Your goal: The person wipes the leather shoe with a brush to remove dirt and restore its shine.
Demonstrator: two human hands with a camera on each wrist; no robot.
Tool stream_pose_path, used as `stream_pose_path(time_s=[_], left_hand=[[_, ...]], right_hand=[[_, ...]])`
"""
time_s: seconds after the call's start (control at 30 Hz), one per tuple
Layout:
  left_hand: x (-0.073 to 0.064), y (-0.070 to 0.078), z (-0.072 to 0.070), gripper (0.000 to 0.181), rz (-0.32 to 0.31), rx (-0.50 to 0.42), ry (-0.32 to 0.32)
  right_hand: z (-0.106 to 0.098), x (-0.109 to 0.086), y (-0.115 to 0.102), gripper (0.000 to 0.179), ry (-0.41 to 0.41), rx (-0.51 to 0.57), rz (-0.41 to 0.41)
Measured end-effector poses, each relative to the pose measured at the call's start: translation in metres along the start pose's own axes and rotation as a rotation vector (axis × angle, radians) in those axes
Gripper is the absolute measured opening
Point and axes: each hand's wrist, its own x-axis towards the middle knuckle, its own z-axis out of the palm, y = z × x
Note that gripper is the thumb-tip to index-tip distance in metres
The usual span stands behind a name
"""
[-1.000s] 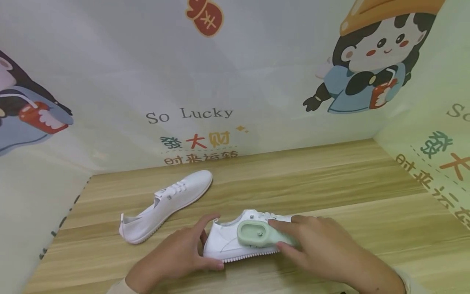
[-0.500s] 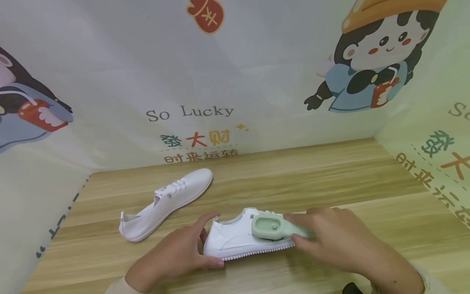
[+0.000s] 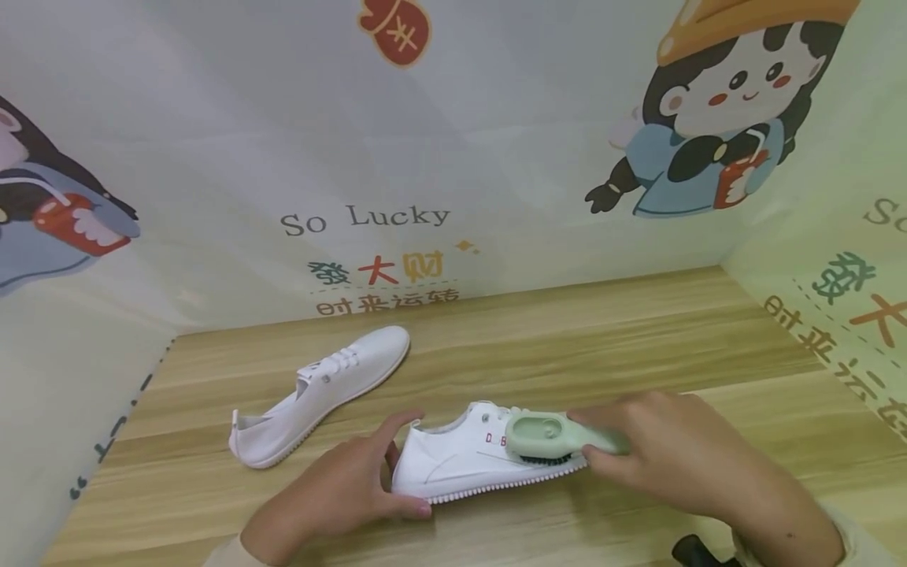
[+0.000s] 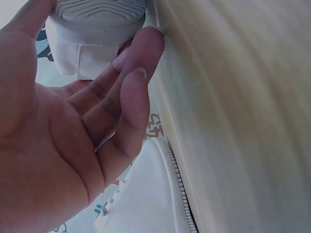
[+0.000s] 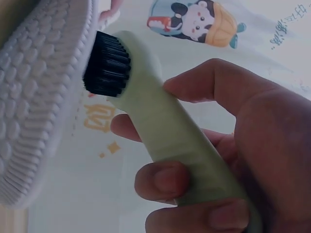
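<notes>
At a wood-grain table (image 3: pixel 602 346), my L hand (image 3: pixel 347 484) grips a white shoe (image 3: pixel 442 457) by the heel, thumb low along the near sole edge, fingers bent round the back. My R hand (image 3: pixel 666 453) is closed round the handle of a pale green brush (image 3: pixel 538 435), w/ thumb on one side & fingers wrapped round the other. The brush's dark bristles (image 5: pixel 109 65) rest against the shoe's near side, fwd of some red lettering (image 3: pixel 494 439), approx. at the toe end. The shoe is directly in front of me, toe pointing R, ribbed sole edge toward me (the R wrist cam catches its bumpy tread, too). A 2nd white shoe (image 3: pixel 354 372) lies farther off to the L, well apart from the first, laces up, toe angled away. Behind, a printed backdrop (image 3: pixel 496 157) reads "So Lucky" betw. cartoon figures (image 3: pixel 708 169); a black object (image 3: pixel 694 551), partly cut off, shows near my R forearm (image 3: pixel 765 512).
</notes>
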Motion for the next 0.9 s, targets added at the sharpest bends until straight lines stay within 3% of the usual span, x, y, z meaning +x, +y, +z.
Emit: stream_pose_path(time_s=[0.47, 0.9], left_hand=[[-0.001, 0.000, -0.001, 0.108, -0.001, 0.005, -0.001], [-0.001, -0.001, 0.001, 0.109, 0.011, 0.004, -0.003]], right_hand=[[0.025, 0.008, -0.016, 0.035, 0.081, -0.048, -0.053], [0.036, 0.009, -0.023, 0.040, 0.097, -0.054, -0.082]])
